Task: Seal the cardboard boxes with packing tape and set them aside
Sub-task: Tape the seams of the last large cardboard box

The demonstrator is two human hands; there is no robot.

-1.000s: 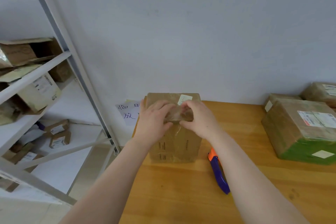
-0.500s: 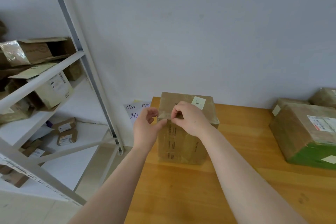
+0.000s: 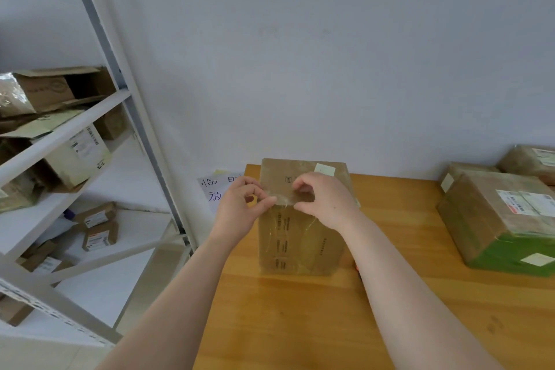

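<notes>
A tall brown cardboard box (image 3: 300, 240) stands upright at the far left of the wooden table (image 3: 300, 318). Clear tape shines on its front face and top edge. My left hand (image 3: 240, 210) is at the box's upper left corner, thumb and fingers pinching a clear strip of tape (image 3: 280, 200) that spans the top front edge. My right hand (image 3: 324, 201) sits on that edge with curled fingers, pinching the strip's other end against the box. The tape dispenser is almost wholly hidden behind my right forearm.
Taped boxes (image 3: 504, 219) are grouped at the table's right end. A white metal shelf rack (image 3: 60, 141) holding several cartons stands to the left, beyond the table edge. A handwritten paper sign (image 3: 214, 189) hangs behind the box's left side. The wall is close behind.
My left hand slid off the box top to its left corner and now pinches the tape end. The camera view shifted left, and the blue-handled dispenser dropped out of sight behind my right arm.
</notes>
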